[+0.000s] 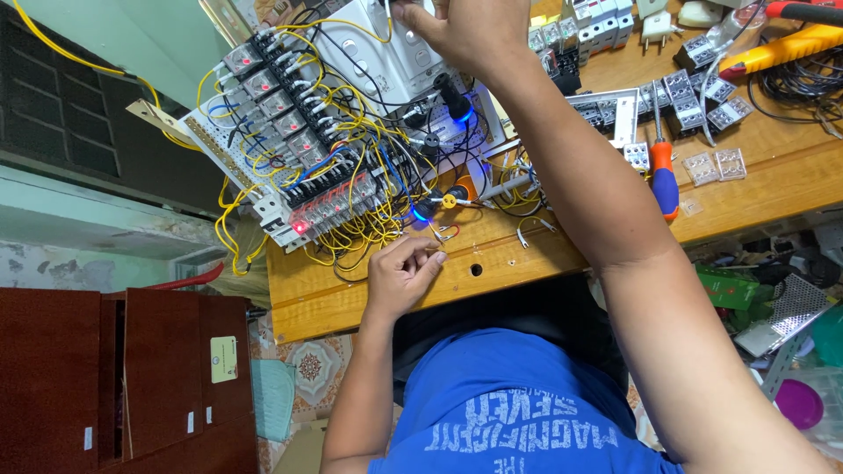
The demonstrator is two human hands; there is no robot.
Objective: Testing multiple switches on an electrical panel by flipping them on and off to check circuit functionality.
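Note:
A perforated control board crowded with relays lit red, terminal blocks and yellow wires lies on a wooden table. My left hand rests on the table's near edge just below the wires, fingers curled and thumb against forefinger; nothing shows between them. My right hand reaches over the board to a white switch panel at the top and lies on it, its fingertips cut off by the frame edge. Blue-lit push buttons stand beneath that arm.
A screwdriver with a red and blue handle lies to the right, among several loose relay sockets. Yellow and red pliers sit at the top right by a coil of black cable. A dark wooden cabinet stands lower left.

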